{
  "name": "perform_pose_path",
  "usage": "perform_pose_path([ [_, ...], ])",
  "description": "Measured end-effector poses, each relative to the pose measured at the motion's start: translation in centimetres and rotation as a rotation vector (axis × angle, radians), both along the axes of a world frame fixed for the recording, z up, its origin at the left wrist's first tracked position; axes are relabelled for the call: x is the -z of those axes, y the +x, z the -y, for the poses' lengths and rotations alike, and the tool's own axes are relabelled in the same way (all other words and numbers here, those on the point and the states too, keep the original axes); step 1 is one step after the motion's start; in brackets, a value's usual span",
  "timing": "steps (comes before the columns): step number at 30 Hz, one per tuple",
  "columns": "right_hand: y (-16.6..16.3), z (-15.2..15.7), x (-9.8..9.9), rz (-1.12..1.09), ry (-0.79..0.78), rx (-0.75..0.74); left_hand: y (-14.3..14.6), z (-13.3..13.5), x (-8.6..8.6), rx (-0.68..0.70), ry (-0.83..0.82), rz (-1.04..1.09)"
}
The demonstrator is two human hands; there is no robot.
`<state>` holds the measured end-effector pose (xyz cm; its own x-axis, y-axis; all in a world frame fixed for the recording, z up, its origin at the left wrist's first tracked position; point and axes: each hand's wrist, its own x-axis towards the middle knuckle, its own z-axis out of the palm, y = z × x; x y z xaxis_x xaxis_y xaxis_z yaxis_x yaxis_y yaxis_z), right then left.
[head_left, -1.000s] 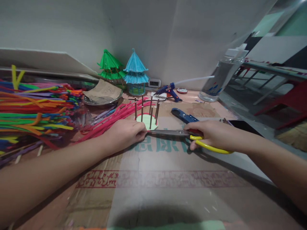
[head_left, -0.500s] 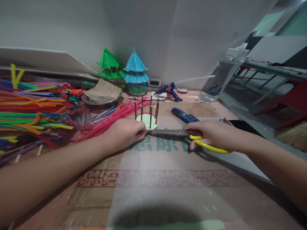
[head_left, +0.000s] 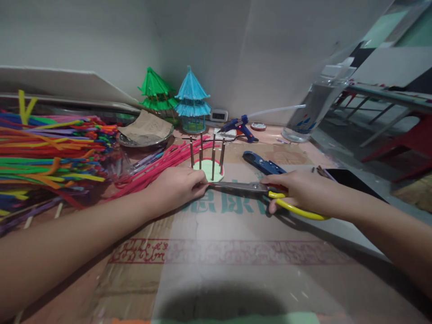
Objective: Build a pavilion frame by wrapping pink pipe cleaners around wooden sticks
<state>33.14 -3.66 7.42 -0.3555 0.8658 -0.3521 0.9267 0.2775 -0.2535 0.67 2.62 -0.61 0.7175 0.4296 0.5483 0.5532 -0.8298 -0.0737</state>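
Observation:
My left hand (head_left: pixel 184 185) is closed in a pinch at the front edge of a small pale-green round base (head_left: pixel 207 172). Between its fingertips is the end of a red pipe cleaner (head_left: pixel 209 183), mostly hidden by the fingers; the base has a red edging as well. Several brown sticks (head_left: pixel 213 164) stand upright around the base. My right hand (head_left: pixel 300 191) grips yellow-handled scissors (head_left: pixel 239 186), whose blades look closed or nearly so and point left, their tips at the left fingertips. A blue cutter-like tool (head_left: pixel 263 163) lies just behind the right hand.
Red pipe cleaners (head_left: pixel 162 164) lie left of the base, beside a multicoloured heap (head_left: pixel 50 157). Behind stand a metal bowl (head_left: pixel 145 143), green (head_left: pixel 155 90) and blue (head_left: pixel 192 96) pavilion models, a glue gun (head_left: pixel 241 127) and a bottle (head_left: pixel 310 108). A phone (head_left: pixel 354 182) lies right.
The view has shifted slightly, so most things sit a little farther right. Both hands and the scissors keep nearly the same pose at the base.

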Motion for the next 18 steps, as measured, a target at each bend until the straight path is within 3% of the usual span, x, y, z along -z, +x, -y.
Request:
perform_pose_path([
  [18, -0.18, 0.09, -0.28, -0.083, -0.069, -0.016, -0.09, -0.06, 0.12, -0.009, -0.049, -0.031],
])
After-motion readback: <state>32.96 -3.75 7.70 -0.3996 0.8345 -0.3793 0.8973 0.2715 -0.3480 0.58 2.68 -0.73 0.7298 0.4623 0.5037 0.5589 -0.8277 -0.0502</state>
